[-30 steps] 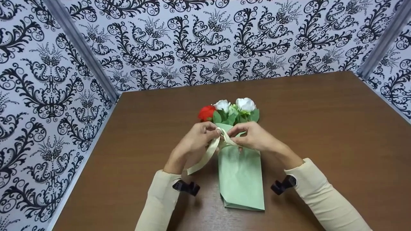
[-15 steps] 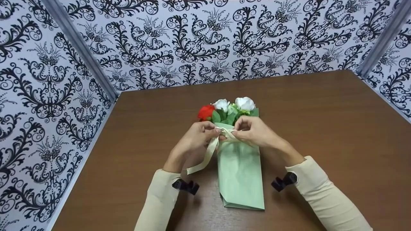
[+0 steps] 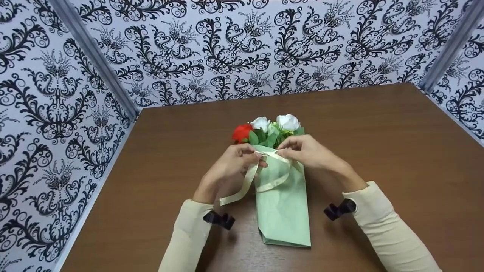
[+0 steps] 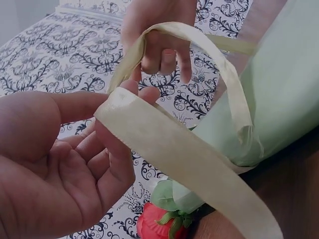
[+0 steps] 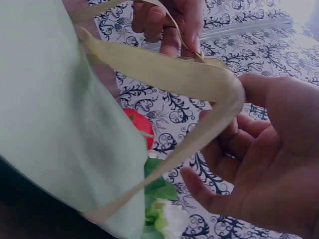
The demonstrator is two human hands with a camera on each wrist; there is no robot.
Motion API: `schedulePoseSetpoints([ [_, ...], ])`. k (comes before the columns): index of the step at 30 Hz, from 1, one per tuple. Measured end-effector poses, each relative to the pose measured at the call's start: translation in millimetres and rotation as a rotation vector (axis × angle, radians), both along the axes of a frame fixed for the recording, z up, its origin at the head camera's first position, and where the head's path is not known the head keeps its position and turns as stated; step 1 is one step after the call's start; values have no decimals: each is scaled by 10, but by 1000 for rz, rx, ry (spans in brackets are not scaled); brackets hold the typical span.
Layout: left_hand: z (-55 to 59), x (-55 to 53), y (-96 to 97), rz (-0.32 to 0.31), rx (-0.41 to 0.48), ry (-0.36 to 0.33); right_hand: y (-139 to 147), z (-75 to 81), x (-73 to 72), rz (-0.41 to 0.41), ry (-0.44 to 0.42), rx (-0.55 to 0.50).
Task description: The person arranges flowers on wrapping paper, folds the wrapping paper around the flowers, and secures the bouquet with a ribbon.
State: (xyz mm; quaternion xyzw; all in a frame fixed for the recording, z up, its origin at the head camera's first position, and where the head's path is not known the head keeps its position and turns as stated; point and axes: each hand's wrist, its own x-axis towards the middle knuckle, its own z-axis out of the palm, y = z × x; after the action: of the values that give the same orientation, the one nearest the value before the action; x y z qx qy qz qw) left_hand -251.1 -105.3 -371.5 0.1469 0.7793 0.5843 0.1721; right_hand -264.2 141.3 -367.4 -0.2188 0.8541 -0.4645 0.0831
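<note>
A bouquet wrapped in pale green paper (image 3: 285,215) lies on the table, its blooms toward the back wall. A red flower (image 3: 242,133) and two white flowers (image 3: 288,122) show among green leaves above the paper. Across the upper wrap runs a cream ribbon (image 4: 174,142), crossed between the hands, with one slack loop sagging over the paper. My left hand (image 3: 232,161) pinches the ribbon between thumb and fingertips, and a loose tail hangs below it. Level with it on the other side, my right hand (image 3: 310,152) pinches another stretch of the ribbon (image 5: 154,72).
The brown wooden table (image 3: 378,151) extends on both sides of the bouquet. Walls covered in black-and-white patterned cloth (image 3: 242,49) stand behind and at the sides. Below each cream sleeve hangs a dark wrist camera, the left one (image 3: 219,220) close to the wrap.
My right hand has moved slightly up and to the right, drawing the ribbon along. A slack loop now shows lower on the paper. The left hand has stayed nearly still.
</note>
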Motion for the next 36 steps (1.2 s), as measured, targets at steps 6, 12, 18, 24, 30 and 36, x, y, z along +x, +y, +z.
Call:
schedulePoseSetpoints([
  [6,-18,-2,6,-2,7,9,56,36,12,-52,152,49],
  [12,-28,3,18,-8,11,28,41,75,32,-87,224,-38],
  [18,-22,-11,3,-2,9,11,94,133,26,-73,151,7],
  [24,-1,-18,-32,-28,-30,15,227,188,23,-115,107,140],
  [30,4,-24,-95,-29,-142,71,410,206,61,-46,39,200],
  [36,-60,1,-255,14,-243,85,660,87,79,36,14,313],
])
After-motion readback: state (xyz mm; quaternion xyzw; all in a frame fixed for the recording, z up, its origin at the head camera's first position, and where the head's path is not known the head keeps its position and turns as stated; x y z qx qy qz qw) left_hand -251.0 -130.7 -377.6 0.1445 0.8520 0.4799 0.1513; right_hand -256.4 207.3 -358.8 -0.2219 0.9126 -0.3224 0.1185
